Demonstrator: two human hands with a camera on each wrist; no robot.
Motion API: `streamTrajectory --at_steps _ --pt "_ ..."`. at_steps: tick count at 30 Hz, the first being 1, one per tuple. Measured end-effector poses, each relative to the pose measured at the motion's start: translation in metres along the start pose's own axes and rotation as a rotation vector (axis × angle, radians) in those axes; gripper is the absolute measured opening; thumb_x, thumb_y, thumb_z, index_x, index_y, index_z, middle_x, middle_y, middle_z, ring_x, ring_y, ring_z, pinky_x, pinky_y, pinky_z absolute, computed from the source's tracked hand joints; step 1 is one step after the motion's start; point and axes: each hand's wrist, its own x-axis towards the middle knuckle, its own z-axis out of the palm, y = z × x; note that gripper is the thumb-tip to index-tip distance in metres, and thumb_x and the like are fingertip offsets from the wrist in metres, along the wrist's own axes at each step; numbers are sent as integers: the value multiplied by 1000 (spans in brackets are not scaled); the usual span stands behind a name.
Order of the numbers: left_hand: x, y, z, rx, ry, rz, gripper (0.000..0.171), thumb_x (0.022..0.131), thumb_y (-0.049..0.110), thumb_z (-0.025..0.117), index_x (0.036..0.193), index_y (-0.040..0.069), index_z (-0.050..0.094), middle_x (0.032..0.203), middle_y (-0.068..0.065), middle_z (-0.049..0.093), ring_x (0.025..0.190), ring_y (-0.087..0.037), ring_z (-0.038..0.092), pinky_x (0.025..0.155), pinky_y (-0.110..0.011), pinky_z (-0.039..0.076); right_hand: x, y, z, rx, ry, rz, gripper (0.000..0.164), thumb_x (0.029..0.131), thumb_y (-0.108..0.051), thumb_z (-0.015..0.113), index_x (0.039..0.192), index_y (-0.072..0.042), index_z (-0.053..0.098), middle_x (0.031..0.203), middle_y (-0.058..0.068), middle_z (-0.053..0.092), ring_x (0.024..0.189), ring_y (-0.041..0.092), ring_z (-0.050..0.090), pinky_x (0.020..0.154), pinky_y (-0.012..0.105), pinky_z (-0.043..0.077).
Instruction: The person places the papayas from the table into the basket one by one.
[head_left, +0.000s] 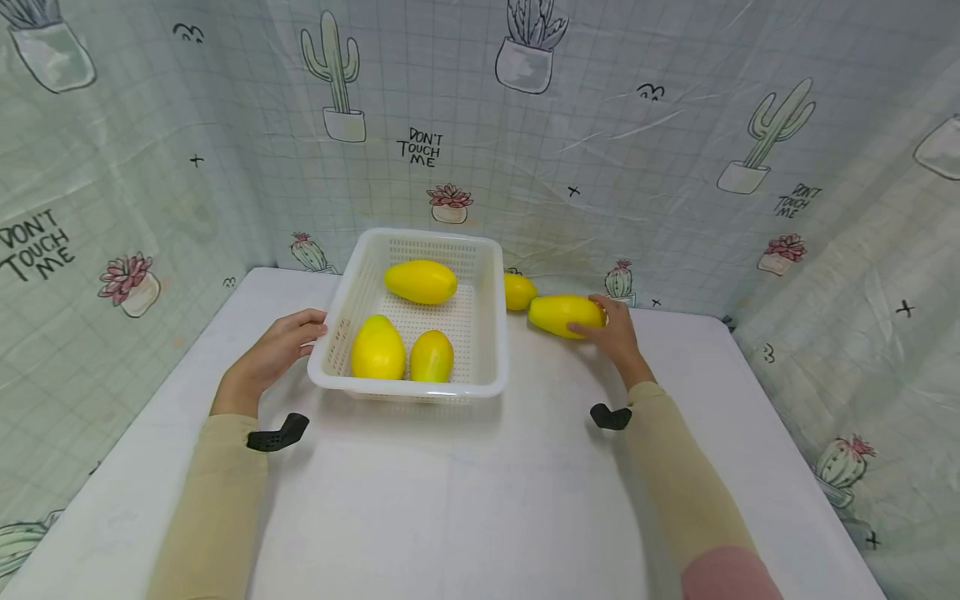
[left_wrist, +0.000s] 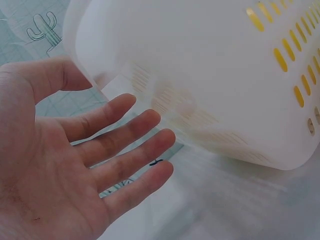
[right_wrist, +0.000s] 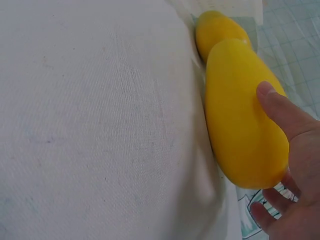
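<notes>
My right hand (head_left: 617, 333) grips the right end of a long yellow papaya-shaped fruit (head_left: 561, 316) lying at the back of the table. In the right wrist view the thumb lies on the upper side of that fruit (right_wrist: 245, 120), with the other fingers around its near end. Another yellow fruit (head_left: 519, 292) touches its far end, partly hidden behind the basket. The white plastic basket (head_left: 498, 350) holds one fruit (head_left: 422, 282) at the back and two others (head_left: 378, 348) in front. Beside the basket's left wall, my left hand (left_wrist: 95, 145) has its fingers loosely extended, thumb by the rim.
The white tabletop (head_left: 465, 492) stretches in front of the basket. A patterned curtain (head_left: 480, 108) hangs along the back and both sides, close to the table's edges. Black mounts (head_left: 279, 433) sit on both wrists.
</notes>
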Motion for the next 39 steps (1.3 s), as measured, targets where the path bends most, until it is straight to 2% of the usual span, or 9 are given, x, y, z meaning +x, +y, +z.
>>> streamTrajectory --at_steps 4,10,20,26,32,39 --pt "0 0 0 -9 0 0 55 99 42 49 139 5 42 136 -3 47 116 -8 46 116 -53 29 -2 0 0 23 -22 -20 79 81 -42 76 144 -15 37 155 17 26 142 37 27 118 55 24" --pt "0 0 0 -8 3 1 56 99 42 49 139 5 42 138 -5 45 117 -9 45 116 -54 29 -5 -1 0 73 -62 -29 79 82 -34 77 144 -13 32 152 13 35 139 34 34 118 51 27" --pt "-1 2 1 -2 3 -2 55 100 41 48 139 3 41 139 -6 45 116 -9 46 116 -53 29 -7 3 0 27 -75 -2 85 81 -41 76 150 -18 32 156 12 29 140 35 31 118 53 26" --pt "-2 4 2 0 1 -7 56 100 42 48 140 4 41 142 -9 43 117 -9 45 116 -54 29 -10 3 2 47 -85 -1 87 79 -45 76 150 -22 32 157 8 32 140 35 34 117 52 28" --pt "-3 6 2 1 2 -9 56 100 42 48 140 3 41 143 -10 42 117 -9 45 116 -54 29 -13 1 3 75 -56 -13 82 80 -43 77 148 -22 36 155 8 35 137 34 37 116 50 31" --pt "-4 6 3 8 5 -11 56 99 42 48 140 4 41 138 -6 45 116 -9 46 116 -52 30 -17 -1 3 116 -55 -3 81 80 -40 78 147 -21 37 154 8 36 135 34 39 116 50 31"
